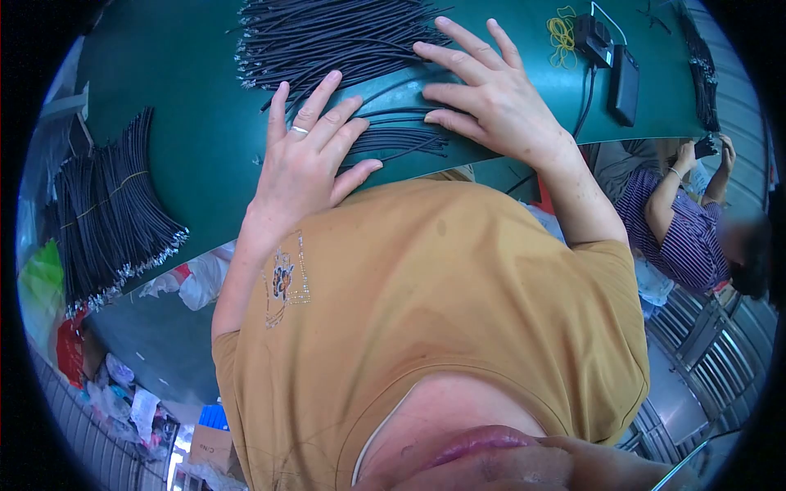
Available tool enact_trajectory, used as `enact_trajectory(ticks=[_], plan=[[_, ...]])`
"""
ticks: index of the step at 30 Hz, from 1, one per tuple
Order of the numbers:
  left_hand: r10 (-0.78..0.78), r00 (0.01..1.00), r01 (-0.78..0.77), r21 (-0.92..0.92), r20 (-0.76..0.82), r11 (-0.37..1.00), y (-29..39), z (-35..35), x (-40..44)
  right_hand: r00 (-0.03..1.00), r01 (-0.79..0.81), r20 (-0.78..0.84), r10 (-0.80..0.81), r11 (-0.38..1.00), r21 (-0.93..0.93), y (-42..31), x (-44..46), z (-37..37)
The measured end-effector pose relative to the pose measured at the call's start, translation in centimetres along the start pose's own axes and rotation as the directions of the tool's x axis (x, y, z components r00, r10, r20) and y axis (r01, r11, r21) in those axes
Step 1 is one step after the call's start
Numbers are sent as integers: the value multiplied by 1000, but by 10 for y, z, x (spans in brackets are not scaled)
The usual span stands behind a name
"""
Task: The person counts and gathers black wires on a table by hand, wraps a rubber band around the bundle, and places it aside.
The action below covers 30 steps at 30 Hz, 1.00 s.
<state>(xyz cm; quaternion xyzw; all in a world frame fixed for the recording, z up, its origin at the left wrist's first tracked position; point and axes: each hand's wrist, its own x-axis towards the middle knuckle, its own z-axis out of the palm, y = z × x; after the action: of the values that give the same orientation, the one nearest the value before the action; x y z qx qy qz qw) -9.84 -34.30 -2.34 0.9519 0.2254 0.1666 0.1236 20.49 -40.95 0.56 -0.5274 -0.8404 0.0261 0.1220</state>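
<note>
A large pile of short black cables point(327, 41) with metal ends lies on the green table point(196, 106). Nearer my body is a smaller group of black cables point(401, 141). My left hand point(311, 151), a ring on one finger, rests with fingers spread at the left ends of the smaller group. On the other side, my right hand point(495, 98) has its fingers apart. Its upper fingertips reach the big pile's right edge, and its thumb is by a few loose cables between the two groups. Neither hand is closed around a cable.
Bundled black cables point(115, 204), tied with a yellow band, lie at the table's left end. At the right are yellow string point(562, 37), a black adapter point(594, 39) and a black power bank point(624, 86). Another person point(679, 213) in a striped shirt works beyond the right edge.
</note>
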Motion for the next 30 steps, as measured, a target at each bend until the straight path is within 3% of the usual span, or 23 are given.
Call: enact_trajectory(ticks=[6,7,14,19,30], plan=[[31,997,-25,73,-73,997,2,-3,-3,971,-77,-228,69,997,-26,15,3,9],[24,996,-16,84,-88,996,1,-4,-5,990,-119,-72,120,993,15,3,9,-15],[1,993,9,87,-116,996,0,-3,-8,982,-120,-151,113,992,-36,-2,32,-4],[15,987,-1,91,-158,996,-4,2,-7,994,-98,-71,88,982,-163,9,44,1],[7,987,6,74,-162,997,-5,2,-8,975,-69,-216,52,995,-71,12,13,8]])
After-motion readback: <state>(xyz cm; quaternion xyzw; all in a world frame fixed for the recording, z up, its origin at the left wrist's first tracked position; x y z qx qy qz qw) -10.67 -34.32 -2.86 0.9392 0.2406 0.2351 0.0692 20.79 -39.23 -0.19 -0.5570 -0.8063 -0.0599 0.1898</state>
